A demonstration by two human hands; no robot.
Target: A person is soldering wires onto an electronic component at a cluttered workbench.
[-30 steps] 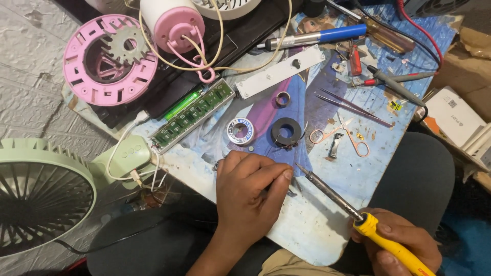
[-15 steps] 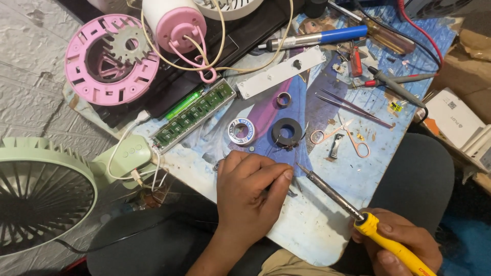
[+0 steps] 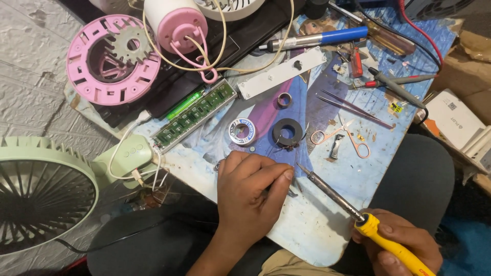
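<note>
head view: left hand [image 3: 250, 197] pinching something small, hidden under fingertips, just below black ring [image 3: 287, 132]; right hand [image 3: 401, 248] gripping soldering iron [image 3: 358, 217], tip beside those fingertips. likely burn if slipping.

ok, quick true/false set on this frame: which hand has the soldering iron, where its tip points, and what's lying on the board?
1. The right hand grips the yellow-handled soldering iron. True.
2. The iron's tip points toward the fingertips of the left hand. True.
3. The left hand rests on the green fan. False: it presses down on the work board, apart from the fan.
4. The solder spool lies beside the black ring. True.
5. The pink round housing sits at the board's right edge. False: it lies at the upper left.
</note>
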